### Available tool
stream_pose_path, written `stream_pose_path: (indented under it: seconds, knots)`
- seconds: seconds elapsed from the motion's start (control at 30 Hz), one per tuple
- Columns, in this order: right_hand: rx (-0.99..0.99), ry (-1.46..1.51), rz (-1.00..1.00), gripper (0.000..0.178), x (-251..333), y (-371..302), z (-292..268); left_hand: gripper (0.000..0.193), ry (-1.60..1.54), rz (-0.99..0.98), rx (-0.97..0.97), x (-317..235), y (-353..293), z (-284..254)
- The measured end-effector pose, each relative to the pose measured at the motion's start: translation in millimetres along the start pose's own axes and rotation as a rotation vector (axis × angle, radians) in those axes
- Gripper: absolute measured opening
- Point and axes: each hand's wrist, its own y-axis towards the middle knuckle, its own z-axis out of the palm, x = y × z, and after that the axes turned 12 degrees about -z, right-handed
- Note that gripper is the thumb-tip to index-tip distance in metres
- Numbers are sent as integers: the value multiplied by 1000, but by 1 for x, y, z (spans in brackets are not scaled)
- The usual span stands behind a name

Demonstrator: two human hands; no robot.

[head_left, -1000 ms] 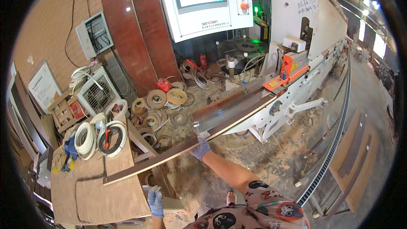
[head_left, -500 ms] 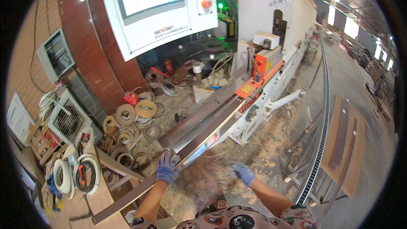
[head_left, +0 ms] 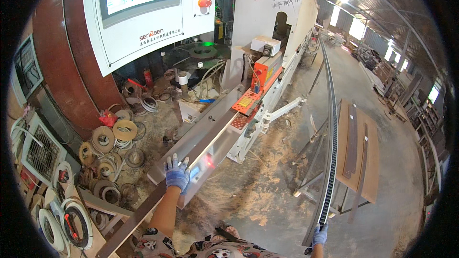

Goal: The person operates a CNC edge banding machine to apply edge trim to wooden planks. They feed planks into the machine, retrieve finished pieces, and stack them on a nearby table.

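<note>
My left hand [head_left: 178,176], in a blue and grey work glove, lies with fingers spread on a long dark narrow board [head_left: 138,216]. The board runs from the lower left up along the machine's metal bed [head_left: 191,143], its pale edge showing, toward the orange feed guide [head_left: 248,102]. At the lower right, my right hand [head_left: 319,235], gloved in blue, is closed at the near end of a long roller rail [head_left: 330,162]; its fingers are partly hidden against the rail.
A white control panel [head_left: 138,28] with a screen hangs at upper left. Rolls of edge banding [head_left: 125,130] cover the floor beyond the bed. More rolls [head_left: 52,229] lie at lower left. Brown panels [head_left: 368,153] rest on a stand right of the rail.
My right hand has moved from over the floor to the roller rail's near end. My left hand stays on the board. The view has turned to the right.
</note>
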Motion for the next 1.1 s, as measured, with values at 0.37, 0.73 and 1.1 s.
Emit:
stream_pose_path:
  seconds: [0.37, 0.73, 1.1]
  knots:
    - [-114, -159, 18, 76, 6, -9, 3, 52, 5, -34, 98, -15, 11, -3]
    - [-127, -110, 60, 69, 24, -17, -5, 53, 28, 5, -4, -12, 9, 3]
    - [107, 760, 241, 37, -43, 20, 4, 51, -33, 2, 50, -11, 9, -5]
